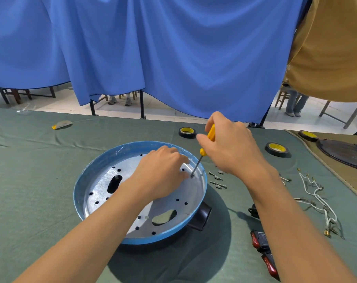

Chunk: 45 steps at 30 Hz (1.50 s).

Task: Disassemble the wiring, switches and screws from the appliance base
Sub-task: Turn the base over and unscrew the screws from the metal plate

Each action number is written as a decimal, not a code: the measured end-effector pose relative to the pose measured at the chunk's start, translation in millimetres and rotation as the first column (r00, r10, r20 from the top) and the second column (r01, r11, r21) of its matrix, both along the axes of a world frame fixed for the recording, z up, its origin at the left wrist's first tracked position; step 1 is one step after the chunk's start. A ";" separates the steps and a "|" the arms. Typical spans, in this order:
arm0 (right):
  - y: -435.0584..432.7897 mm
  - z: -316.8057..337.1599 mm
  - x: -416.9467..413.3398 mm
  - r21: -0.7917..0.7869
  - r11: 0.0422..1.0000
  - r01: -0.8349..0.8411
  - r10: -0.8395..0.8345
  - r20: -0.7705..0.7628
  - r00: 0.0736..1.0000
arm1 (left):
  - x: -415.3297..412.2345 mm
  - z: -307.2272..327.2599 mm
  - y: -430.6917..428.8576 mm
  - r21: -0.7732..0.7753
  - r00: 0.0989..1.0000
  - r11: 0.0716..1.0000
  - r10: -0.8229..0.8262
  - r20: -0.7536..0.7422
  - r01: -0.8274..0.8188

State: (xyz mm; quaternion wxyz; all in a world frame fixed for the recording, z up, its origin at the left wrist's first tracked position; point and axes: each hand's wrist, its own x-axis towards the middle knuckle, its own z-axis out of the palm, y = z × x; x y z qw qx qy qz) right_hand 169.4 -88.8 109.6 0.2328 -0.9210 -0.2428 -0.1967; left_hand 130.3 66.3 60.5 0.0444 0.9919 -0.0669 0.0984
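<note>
The round blue appliance base (87, 180) lies on the green cloth, its silver inner plate dotted with holes. My right hand (232, 148) grips a yellow-handled screwdriver (211, 132). The screwdriver's tip stands in a screw (192, 175) at the plate's far right edge. My left hand (163, 176) rests inside the base with its fingertips beside that screw; whether they pinch anything is hidden. Loose screws (217, 181) lie to the right of the base. White wiring (318, 198) and two red rocker switches (263, 252) lie further right.
Two black rolls of tape (186, 132) (276, 149) sit behind the base. A third roll (308, 135) and a dark round plate (345, 152) lie on a tan mat at far right. A blue curtain hangs behind the table. A black handle (202, 219) juts from the base's right.
</note>
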 end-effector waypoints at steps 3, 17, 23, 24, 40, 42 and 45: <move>0.8 2.0 1.2 0.006 0.998 -0.056 0.057 -0.051 0.997 | 1.3 -2.3 -1.5 -0.098 0.999 0.995 -0.010 -0.040 0.006; 15.9 30.4 20.5 -0.293 0.954 -0.056 0.031 -0.088 0.996 | 6.7 -5.5 2.6 -0.016 0.996 1.000 -0.024 -0.089 0.023; 22.5 41.0 19.4 -0.359 0.918 -0.166 0.108 -0.178 0.978 | 9.9 0.7 4.6 -0.023 0.990 0.999 -0.052 -0.131 0.049; 23.4 42.0 18.7 -0.368 0.914 -0.172 0.107 -0.190 0.976 | 10.9 1.7 4.9 -0.019 0.988 0.999 -0.050 -0.143 0.048; 21.7 48.0 17.4 -0.452 0.881 -0.138 0.054 -0.194 0.980 | 17.2 5.6 3.5 0.039 0.986 0.999 0.009 -0.168 -0.003; 22.0 48.8 17.2 -0.471 0.872 -0.131 0.042 -0.195 0.980 | 17.1 6.8 4.3 0.034 0.984 0.999 0.012 -0.179 -0.006; 23.1 44.1 15.4 -0.460 0.885 -0.073 0.022 -0.115 0.993 | 16.8 8.8 3.9 0.021 0.982 1.000 0.014 -0.187 -0.010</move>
